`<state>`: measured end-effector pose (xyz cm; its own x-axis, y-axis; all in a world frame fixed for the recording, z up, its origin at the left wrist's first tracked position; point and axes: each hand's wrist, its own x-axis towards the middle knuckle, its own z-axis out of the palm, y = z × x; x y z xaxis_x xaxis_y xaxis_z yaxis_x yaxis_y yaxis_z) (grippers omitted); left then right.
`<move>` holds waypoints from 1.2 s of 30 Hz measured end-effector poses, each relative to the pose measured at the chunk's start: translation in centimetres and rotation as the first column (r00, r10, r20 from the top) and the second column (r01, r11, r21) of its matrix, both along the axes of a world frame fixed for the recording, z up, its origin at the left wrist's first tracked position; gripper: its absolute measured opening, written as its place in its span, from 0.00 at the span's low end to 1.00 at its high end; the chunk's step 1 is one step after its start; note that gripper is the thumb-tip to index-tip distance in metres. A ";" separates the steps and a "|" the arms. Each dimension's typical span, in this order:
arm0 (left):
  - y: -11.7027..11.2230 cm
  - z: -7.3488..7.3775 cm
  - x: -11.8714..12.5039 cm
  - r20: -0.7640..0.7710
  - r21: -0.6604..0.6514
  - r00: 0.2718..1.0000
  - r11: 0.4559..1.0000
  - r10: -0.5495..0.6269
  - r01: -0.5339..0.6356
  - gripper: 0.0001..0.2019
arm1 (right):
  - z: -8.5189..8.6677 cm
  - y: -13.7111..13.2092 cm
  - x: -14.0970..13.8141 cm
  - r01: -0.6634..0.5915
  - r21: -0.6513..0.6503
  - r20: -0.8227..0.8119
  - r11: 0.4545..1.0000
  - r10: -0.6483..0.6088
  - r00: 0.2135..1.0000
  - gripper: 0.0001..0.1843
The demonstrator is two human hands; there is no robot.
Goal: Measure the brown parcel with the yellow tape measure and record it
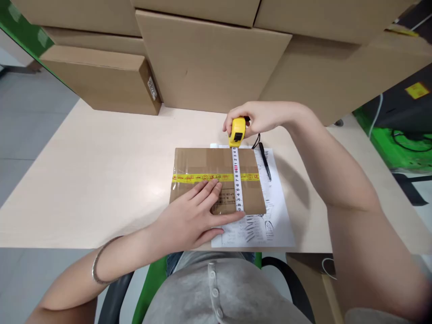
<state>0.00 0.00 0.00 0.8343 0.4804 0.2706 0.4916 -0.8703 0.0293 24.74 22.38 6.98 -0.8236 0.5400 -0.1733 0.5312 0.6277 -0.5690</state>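
Note:
A flat cardboard parcel (pixel 202 164) sealed with yellow printed tape lies on the table. My left hand (pixel 194 216) rests flat on its near part, fingers spread, the thumb pressing the end of a white measuring tape (pixel 236 180) at the near edge. My right hand (pixel 261 118) grips the yellow tape measure case (pixel 237 132) at the parcel's far edge. The tape runs straight across the parcel's top.
A white sheet with handwriting (pixel 273 220) lies under the parcel, a black pen (pixel 264 161) on it to the right. Stacked cardboard boxes (pixel 209 58) wall the back of the light wooden table (pixel 101 171). A green stand and cables are at the far right.

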 end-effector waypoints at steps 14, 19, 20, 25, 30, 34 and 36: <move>-0.2 0.4 -1.4 0.332 -0.037 0.932 0.985 -0.147 0.169 0.23 | -0.2 -13.5 2.0 -0.202 -0.184 -0.205 0.962 0.164 0.965 0.12; 1.8 -2.0 -5.1 0.596 -0.554 0.489 0.767 0.637 -0.325 0.28 | -3.5 -14.1 6.3 0.308 -0.459 -0.392 0.833 -0.501 0.771 0.16; 2.5 -2.7 -5.7 0.497 -0.701 0.398 0.627 0.771 -0.341 0.27 | -4.4 -14.0 7.0 0.424 -0.498 -0.387 0.756 -0.631 0.672 0.16; 5.4 -4.7 -6.3 0.223 -0.973 0.528 0.222 0.819 0.066 0.35 | -6.7 -14.7 7.8 0.554 -0.603 -0.264 0.573 -0.800 0.540 0.21; 6.2 -4.1 -6.2 0.509 -0.856 0.523 0.464 0.683 0.227 0.37 | -4.2 -16.5 8.5 0.497 -0.587 -0.403 0.639 -0.763 0.506 0.17; 6.7 -4.5 -6.8 0.699 -0.555 0.643 0.804 0.312 0.214 0.57 | -1.8 -16.9 9.2 0.572 -0.573 -0.504 0.587 -0.803 0.318 0.22; 7.1 -5.3 -7.2 0.709 -0.363 0.693 0.910 0.132 0.198 0.64 | -0.6 -16.7 8.7 0.660 -0.500 -0.573 0.560 -0.786 0.233 0.23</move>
<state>-7.20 7.15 -5.28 0.4856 0.6537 0.5805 0.1475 -0.7157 0.6826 33.41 5.67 6.39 0.0410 0.9952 0.0894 0.1314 0.0833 -0.9878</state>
